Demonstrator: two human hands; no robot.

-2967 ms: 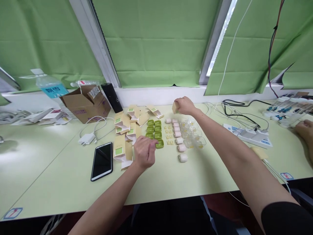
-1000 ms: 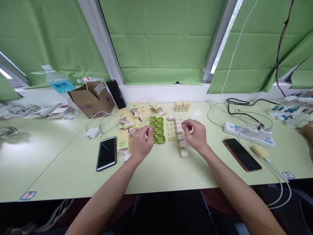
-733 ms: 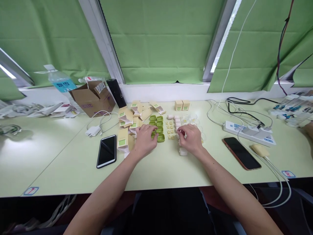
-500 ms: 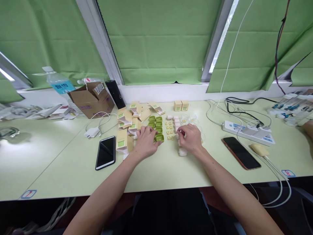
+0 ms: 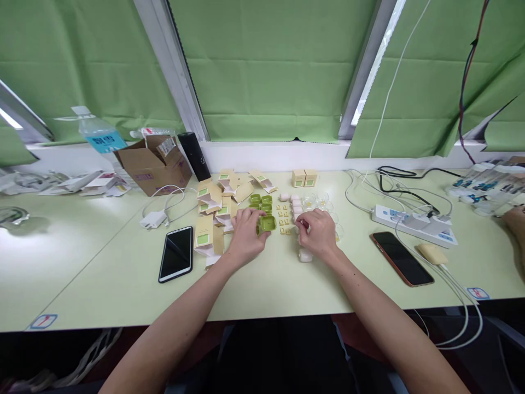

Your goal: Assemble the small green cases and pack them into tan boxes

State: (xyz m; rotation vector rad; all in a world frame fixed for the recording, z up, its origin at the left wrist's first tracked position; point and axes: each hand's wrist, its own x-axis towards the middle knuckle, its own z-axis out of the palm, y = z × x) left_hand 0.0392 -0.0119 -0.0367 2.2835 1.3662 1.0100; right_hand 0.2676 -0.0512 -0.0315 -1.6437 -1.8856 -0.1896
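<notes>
My left hand (image 5: 248, 230) is closed on a small green open box (image 5: 268, 223), thumb and fingers gripping its left side. Behind it stand more green boxes (image 5: 266, 200) in two rows. To their right lie several tiny yellow pieces (image 5: 281, 222). My right hand (image 5: 319, 232) hovers over a column of pale pink blocks (image 5: 305, 255), its fingertips pinched together. Whatever is between those fingertips is too small to make out. Clear round pieces (image 5: 322, 200) sit behind the right hand, partly hidden by it.
Opened cardboard sleeves (image 5: 209, 194) lie left of the boxes. Two closed cartons (image 5: 304, 178) stand at the back. Phones (image 5: 176, 253) flank the work, the right phone (image 5: 402, 258) near a power strip (image 5: 414, 224). Another person's hand (image 5: 514, 224) shows at the right edge.
The front green box has come up off the table slightly in my left hand. My right hand stays in nearly the same place, still pinched. Another person's hand has shifted at the right edge.
</notes>
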